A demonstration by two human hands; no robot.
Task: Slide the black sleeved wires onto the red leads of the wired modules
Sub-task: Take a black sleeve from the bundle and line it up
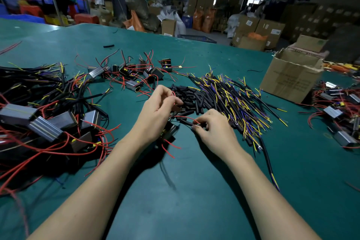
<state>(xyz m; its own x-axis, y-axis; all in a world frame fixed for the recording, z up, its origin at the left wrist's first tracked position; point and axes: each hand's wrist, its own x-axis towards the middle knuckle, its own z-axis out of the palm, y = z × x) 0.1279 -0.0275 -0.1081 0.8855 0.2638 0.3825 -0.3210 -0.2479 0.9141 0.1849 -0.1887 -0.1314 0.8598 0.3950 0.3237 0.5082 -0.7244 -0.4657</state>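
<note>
Threading is in hand: just before the pile of black sleeves [191,96], the right hand [212,124] pinches one sleeve [186,122] at a red lead [185,118]. The left hand [159,107] seemingly pinches another lead above the module [169,132]. Next: push the sleeve along.

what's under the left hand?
Under the left hand a dark module with red leads pokes out at the wrist side. Its upper part and how the fingers hold it are hidden by the palm. Green table lies below.
</note>
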